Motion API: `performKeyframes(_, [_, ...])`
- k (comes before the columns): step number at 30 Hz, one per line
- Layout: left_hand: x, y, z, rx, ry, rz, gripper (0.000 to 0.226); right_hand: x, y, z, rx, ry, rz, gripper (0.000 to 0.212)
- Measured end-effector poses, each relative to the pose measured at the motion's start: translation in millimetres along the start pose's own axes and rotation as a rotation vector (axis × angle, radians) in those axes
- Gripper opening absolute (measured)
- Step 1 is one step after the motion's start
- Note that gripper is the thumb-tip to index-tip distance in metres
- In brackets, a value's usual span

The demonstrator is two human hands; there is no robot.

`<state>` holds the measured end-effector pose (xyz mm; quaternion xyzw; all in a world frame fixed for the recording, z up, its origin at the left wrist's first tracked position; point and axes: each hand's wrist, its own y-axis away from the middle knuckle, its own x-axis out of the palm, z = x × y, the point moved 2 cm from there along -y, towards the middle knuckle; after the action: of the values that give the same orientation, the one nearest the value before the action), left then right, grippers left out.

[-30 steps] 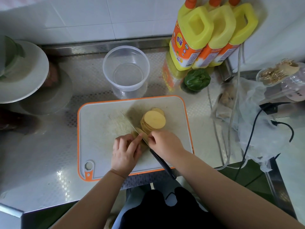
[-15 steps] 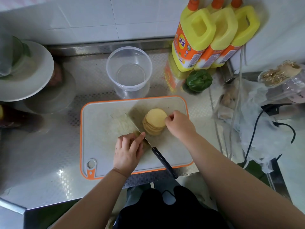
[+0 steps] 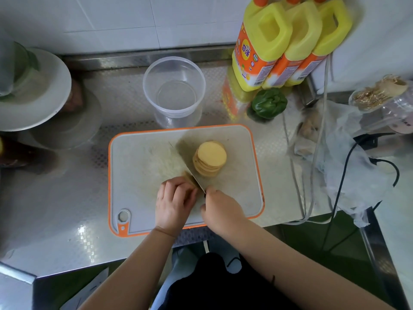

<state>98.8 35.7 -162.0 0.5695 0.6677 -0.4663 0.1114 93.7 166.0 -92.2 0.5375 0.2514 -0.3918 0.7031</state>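
Left hand: fingers curled over the potato end, pinning it to the cutting board. Right hand: closed round the handle of the knife; the blade lies against the potato's right side, its long axis running diagonally away to the left. Stack of slices: just right of the blade. Surface: steel desk. Behind, by the white tiled wall: clear tub, detergent bottles, green pepper.

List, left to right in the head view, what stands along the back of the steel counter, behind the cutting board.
white plate → clear plastic tub → three yellow bottles → clear jar of toothpicks
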Motion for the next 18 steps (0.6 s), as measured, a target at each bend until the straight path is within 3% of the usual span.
performKeyframes(5, [-3,4,0,0.025,0.018,-0.003,0.006,-3,-12,-11,0.014,-0.021,-0.076,0.024])
performKeyframes(11, [-2,3,3,0.004,0.040,-0.013,0.006,-11,15,-1,-0.154,0.060,-0.182,0.023])
performKeyframes(18, [-1,2,2,-0.005,0.056,-0.025,0.013,-12,38,1,-0.199,0.005,-0.261,0.022])
